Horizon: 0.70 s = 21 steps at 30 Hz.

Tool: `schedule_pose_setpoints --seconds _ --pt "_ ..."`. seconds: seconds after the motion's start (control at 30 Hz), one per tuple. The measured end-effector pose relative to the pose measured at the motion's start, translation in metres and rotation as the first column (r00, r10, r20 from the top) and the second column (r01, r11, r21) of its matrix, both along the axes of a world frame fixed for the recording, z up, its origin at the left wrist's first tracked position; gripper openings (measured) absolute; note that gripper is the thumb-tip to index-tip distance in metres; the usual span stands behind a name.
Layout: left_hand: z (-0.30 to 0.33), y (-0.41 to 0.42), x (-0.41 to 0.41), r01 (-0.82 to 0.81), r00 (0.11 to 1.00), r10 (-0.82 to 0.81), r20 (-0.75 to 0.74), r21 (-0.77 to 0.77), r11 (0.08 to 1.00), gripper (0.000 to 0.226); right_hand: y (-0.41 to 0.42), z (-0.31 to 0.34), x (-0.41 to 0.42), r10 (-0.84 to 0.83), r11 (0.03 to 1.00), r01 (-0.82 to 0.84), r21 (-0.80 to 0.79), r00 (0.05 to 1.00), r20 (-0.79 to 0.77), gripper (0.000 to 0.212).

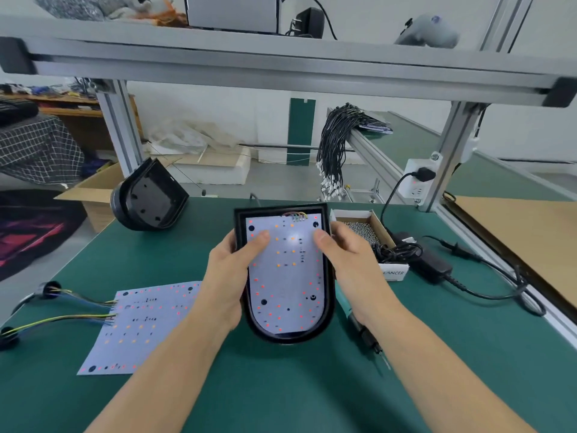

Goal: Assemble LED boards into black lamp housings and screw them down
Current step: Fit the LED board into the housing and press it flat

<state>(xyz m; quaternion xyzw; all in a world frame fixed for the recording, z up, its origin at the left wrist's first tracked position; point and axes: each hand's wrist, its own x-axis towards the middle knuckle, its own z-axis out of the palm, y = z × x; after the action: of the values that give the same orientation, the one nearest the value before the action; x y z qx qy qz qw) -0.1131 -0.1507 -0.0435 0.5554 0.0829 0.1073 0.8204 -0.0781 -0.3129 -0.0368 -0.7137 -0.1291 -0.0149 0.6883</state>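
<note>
Both hands, left hand point(229, 276) and right hand point(346, 260), grip the housing point(327, 292), thumbs on LED board point(285, 276)

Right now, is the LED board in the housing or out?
In: the LED board lies inside the housing rim, both thumbs on it.

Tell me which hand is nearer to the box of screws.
Right. The right hand grips the lamp housing directly beside the box of screws; the left hand grips the housing's opposite side, farther away.
</note>
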Motion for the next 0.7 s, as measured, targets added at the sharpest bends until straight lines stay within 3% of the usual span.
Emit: schedule_pose_setpoints --seconds 0.13,0.23,0.4,0.53,0.63,0.7 --pt "0.009 0.002 0.001 0.014 0.998 -0.012 -0.055 0.046 0.999 0.022 0.006 -0.001 -0.005 -0.104 0.994 0.107 -0.027 0.989 0.107 0.021" --pt "0.011 -0.002 0.001 -0.009 0.997 0.010 -0.073 0.014 1.000 0.021 0.013 -0.003 -0.012 -0.125 0.992 0.128 -0.011 0.978 0.169 0.018" --pt "0.015 0.000 -0.007 -0.126 0.991 0.119 0.066 0.106 0.986 0.025 0.015 -0.003 -0.019 -0.065 0.997 0.061 0.040 0.995 0.081 0.029" --pt "0.014 0.002 -0.012 -0.056 0.995 0.046 0.085 0.116 0.992 0.009 0.021 -0.004 -0.028 -0.147 0.989 0.149 0.002 0.976 0.160 0.028" --pt "0.013 0.004 -0.016 -0.029 0.992 0.014 0.129 0.118 0.993 0.023 0.022 0.004 -0.030 -0.157 0.987 0.149 0.058 0.973 0.171 0.017" --pt "0.014 0.006 -0.018 -0.049 0.985 0.026 0.172 0.128 0.991 0.023 0.022 0.008 -0.029 -0.121 0.993 0.121 0.014 0.984 0.134 0.017"
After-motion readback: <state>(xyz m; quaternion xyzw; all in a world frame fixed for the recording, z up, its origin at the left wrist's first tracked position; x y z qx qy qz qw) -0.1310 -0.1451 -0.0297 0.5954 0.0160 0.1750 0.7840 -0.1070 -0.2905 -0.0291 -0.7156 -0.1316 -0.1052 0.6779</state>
